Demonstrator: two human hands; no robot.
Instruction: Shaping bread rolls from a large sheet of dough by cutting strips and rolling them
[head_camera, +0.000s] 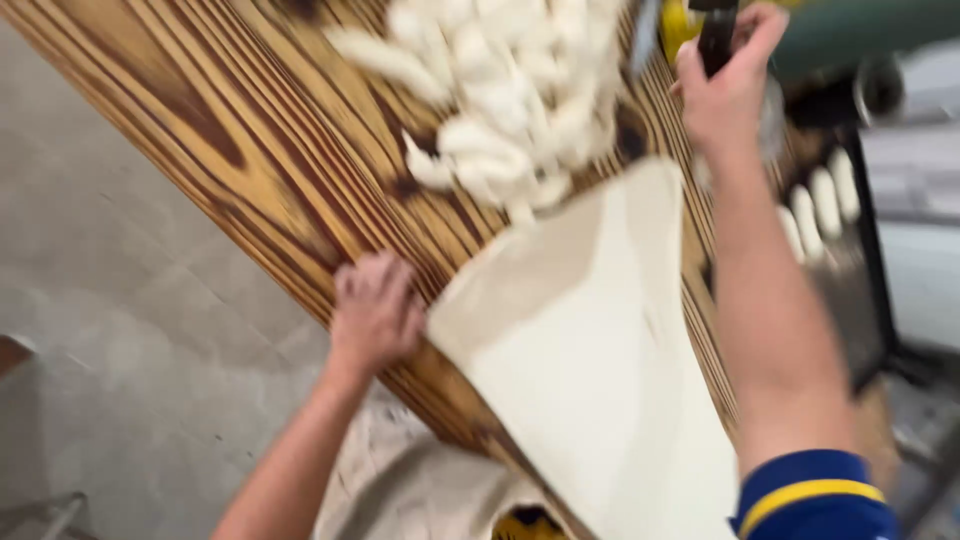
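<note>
My left hand (374, 310) rests on the near edge of a striped wooden worktop (250, 130), fingers curled against the wood, just left of a large flat sheet of pale dough (590, 350). My right hand (728, 90) is raised at the far side and grips a dark handle (716, 40); what the handle belongs to is blurred. A heap of several shaped white dough pieces (500, 90) lies beyond the sheet.
A dark tray (850, 290) with a few white dough pieces (820, 200) stands to the right of the worktop. A grey tiled floor (110, 330) lies to the left. A yellow object (680, 20) sits near the top edge.
</note>
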